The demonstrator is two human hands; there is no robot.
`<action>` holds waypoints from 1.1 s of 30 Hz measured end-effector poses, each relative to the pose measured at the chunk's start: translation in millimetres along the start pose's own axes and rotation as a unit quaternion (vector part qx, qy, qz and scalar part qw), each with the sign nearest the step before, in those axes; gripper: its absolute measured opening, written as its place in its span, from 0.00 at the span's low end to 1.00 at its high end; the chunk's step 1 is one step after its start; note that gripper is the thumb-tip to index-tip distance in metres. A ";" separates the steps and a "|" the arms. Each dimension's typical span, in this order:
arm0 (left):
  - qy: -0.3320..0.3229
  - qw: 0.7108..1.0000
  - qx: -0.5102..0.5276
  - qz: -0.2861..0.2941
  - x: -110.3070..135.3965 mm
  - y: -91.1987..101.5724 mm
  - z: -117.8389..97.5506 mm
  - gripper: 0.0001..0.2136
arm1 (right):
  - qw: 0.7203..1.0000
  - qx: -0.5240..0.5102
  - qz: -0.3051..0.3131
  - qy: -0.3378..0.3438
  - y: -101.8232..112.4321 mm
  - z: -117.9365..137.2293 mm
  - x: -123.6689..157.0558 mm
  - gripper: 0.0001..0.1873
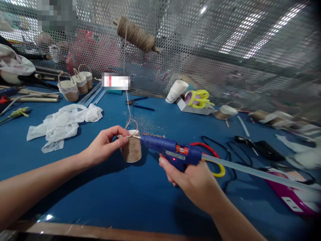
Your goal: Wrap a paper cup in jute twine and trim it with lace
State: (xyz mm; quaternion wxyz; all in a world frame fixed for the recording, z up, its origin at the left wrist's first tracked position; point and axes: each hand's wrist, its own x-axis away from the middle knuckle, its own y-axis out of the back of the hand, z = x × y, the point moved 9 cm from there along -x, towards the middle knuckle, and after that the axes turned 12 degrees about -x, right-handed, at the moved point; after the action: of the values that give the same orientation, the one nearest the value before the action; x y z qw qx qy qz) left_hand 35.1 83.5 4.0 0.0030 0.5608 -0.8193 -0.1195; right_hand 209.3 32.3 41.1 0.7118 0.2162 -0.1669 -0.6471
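Note:
My right hand (193,180) is wrapped round the grip of a blue glue gun (160,144), with a long clear glue stick (233,167) jutting from its rear. Its metal tip meets the rim of a small twine-wrapped paper cup (131,149) standing on the table. At that cup's upper left, my left hand (107,142) pinches the twine (128,107) near the rim. The twine loops over the cup and runs up to a large spool (135,35) hanging at the mesh panel. Part of the cup's rim is hidden behind my fingers.
White lace (65,124) lies to the left, with several small twine baskets (69,90) behind it. Pliers (140,103), stacked paper cups (177,90) and a white box (194,107) holding yellow-edged rolls stand toward the back. Scissors (220,170) and a black cable (228,147) lie right.

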 end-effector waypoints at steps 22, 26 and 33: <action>-0.007 1.000 0.005 0.011 1.3 -1.1 -3.0 0.09 | 0.968 0.184 0.008 0.174 1.1 14.3 8.7 0.13; -0.001 1.000 0.009 0.015 0.5 -2.5 -3.2 0.09 | 0.977 0.154 -0.002 0.150 2.6 17.8 9.9 0.13; -0.003 1.000 0.011 0.009 1.1 -1.2 -3.7 0.10 | 0.980 0.146 -0.004 0.138 2.5 10.9 11.2 0.13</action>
State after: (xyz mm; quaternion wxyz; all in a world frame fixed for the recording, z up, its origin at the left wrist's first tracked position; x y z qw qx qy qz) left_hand 36.4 81.3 7.2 -0.0050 0.5532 -0.8254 -0.1120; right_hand 207.0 20.4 51.3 0.6862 0.4057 -0.1582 -0.5826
